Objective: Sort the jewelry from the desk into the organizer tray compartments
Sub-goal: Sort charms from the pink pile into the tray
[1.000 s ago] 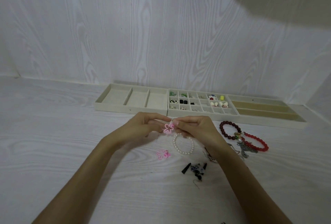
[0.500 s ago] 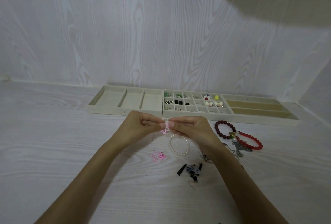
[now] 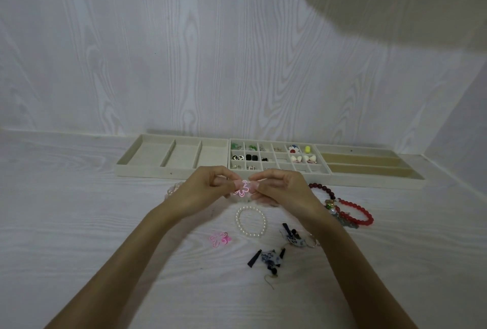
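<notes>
While the white wood-grain tabletop [image 3: 79, 223] carries everything here, the organizer tray [image 3: 279, 174] runs along its far edge against the wall, its small middle compartments partly filled with studs and beads, its wide left compartments and long right slots looking bare. Nearer lie the red bead bracelets [image 3: 353, 212], touching each other, then the pearl bracelet [image 3: 250, 220], the blue-and-white tassel earrings [image 3: 271, 259] and a loose pink flower earring [image 3: 220, 239]. Above the pearl loop, clear of the tabletop, the left hand [image 3: 200, 191] and right hand [image 3: 284, 191] meet on a second pink flower earring [image 3: 242, 189], each grip a fingertip pinch on one side of it. It looks like a thin, open outline, so probably feather-light, slightly springy and easily bent; holding it by a petal's rim, or by its hook, seems safest. The hook or backing is hidden behind the fingers, a pale beaded object [image 3: 172, 189] peeks from behind the left wrist, and the tray's smallest contents are too tiny to name.
</notes>
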`<state>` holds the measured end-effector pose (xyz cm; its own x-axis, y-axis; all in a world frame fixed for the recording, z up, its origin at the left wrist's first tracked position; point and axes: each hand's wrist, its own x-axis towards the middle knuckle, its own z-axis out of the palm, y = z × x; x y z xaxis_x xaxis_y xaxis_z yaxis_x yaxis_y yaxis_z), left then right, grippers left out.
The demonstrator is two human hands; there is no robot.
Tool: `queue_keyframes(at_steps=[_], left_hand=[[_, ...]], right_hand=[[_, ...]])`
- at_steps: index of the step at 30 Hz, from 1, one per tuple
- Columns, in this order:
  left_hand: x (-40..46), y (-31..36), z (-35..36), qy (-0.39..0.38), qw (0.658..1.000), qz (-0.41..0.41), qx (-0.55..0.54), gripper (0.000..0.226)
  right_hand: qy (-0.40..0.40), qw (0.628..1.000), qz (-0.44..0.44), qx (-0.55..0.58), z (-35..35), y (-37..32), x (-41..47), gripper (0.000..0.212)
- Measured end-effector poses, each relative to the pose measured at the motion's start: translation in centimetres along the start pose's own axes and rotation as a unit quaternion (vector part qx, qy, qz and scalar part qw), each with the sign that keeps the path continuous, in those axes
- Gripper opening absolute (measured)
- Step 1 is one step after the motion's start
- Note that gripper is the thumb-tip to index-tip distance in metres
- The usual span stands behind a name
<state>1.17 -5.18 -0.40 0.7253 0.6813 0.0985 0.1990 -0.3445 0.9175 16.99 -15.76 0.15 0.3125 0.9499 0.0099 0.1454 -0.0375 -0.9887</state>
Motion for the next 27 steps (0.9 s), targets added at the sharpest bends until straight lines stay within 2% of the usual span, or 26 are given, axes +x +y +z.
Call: queue_keyframes(at_steps=[5,13,17,20,27], left_hand=[[2.8,1.9,0.2,-0.045,0.998,0.029,0.023,0.006],[8.0,5.2,2.5,-0.03,0.998,0.057,-0.022,0.012],[10.3,5.2,4.2,-0.002,0.998,0.058,-0.033,0.015],[11.9,4.8,5.6,0.029,0.998,0.053,0.0,0.008],[14.6,3.9,6.4,0.082,0.992,0.02,0.095,0.009]], right_hand=[[-0.01,0.993,-0.015,-0.115,-3.0,-1.9,0.9,0.019],[0.11,0.958,-0.037,-0.262,-7.9,-5.4,4.1,0.016],[0.155,0.948,-0.041,-0.274,-9.5,-5.5,5.6,0.015],[0.155,0.949,-0.034,-0.272,-10.8,-4.9,6.2,0.015],[0.158,0.941,-0.066,-0.291,-11.2,-2.9,9.0,0.013]])
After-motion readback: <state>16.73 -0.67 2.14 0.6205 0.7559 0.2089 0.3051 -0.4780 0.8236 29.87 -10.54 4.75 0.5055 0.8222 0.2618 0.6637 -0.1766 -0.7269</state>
